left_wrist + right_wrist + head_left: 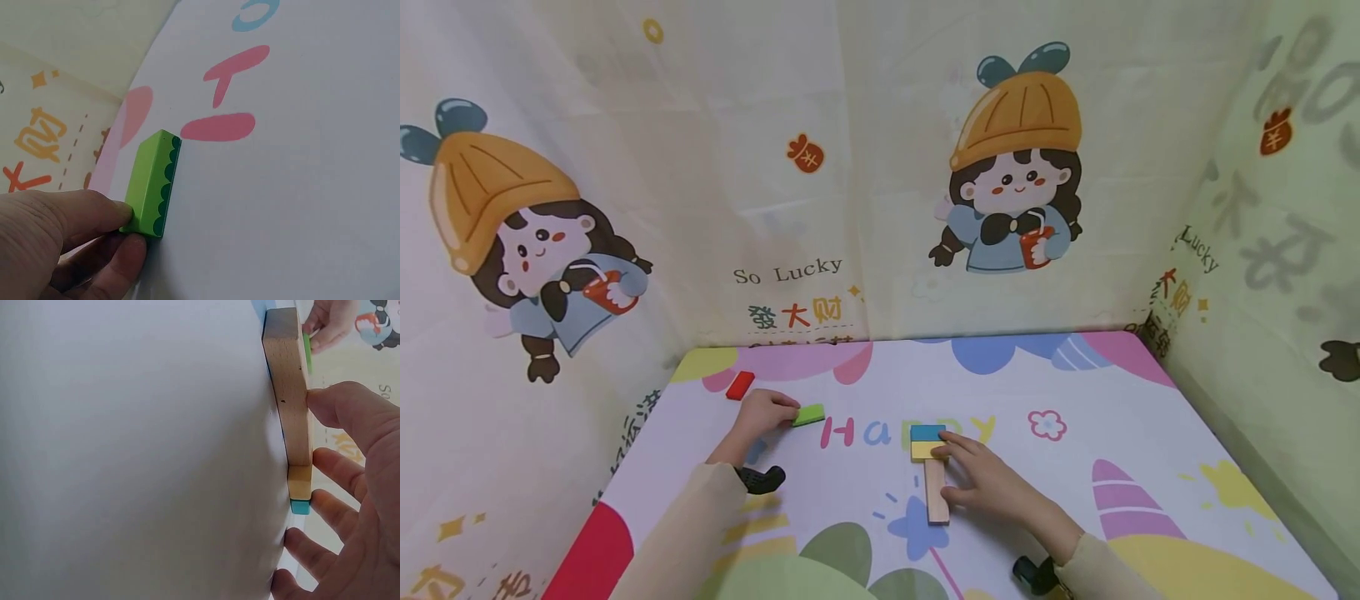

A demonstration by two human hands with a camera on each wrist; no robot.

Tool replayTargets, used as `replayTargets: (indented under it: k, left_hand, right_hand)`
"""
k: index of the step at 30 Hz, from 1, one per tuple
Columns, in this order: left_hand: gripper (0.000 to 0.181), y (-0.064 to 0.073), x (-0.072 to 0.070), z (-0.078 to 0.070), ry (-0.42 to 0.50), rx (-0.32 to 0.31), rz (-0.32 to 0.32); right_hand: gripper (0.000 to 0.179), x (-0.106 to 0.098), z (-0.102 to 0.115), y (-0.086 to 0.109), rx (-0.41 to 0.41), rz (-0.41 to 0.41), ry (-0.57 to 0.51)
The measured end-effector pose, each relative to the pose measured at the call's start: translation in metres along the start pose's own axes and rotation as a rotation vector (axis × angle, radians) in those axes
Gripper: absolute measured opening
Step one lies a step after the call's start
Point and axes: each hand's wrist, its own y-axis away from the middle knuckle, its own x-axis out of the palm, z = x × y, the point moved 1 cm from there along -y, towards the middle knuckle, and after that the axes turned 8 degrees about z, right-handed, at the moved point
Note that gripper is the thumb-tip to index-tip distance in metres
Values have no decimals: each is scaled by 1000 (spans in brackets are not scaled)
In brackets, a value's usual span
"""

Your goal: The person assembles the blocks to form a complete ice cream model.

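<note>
A green block (pixel 808 415) with a dark scalloped edge (pixel 167 187) is pinched at one end between the thumb and fingers of my left hand (pixel 762 412), low over the table's left side. Right of it, a blue block (pixel 925 432) and a yellow block (pixel 921 452) lie side by side, with a long plain wooden block (pixel 936 496) running from the yellow one toward me. My right hand (pixel 992 483) rests against their right side. In the right wrist view its thumb touches the wooden block, and spread fingertips touch the yellow and blue ones.
A red block (pixel 741 385) lies at the back left of the table, beyond my left hand. The tabletop (pixel 1000 392) carries printed letters, stars and coloured shapes. Printed curtains (pixel 880 208) stand behind the table and along both sides.
</note>
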Motion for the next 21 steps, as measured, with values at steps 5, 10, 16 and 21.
replayTargets:
  k: [5,10,16,21]
  left_hand:
    - [21,-4,9,-9,2,11,3]
    - [19,-11,20,-20,2,13,1]
    - [16,-17,35,-34,20,23,6]
    - [14,-17,46,-45,32,46,7]
  right_hand:
    - [50,-1,-1,0,7,4,1]
    - [49,-1,-2,1,-2,-7,5]
    - [49,1,-2,1,-10,-12,-3]
    - [49,2,-2,0,-11,-14,2]
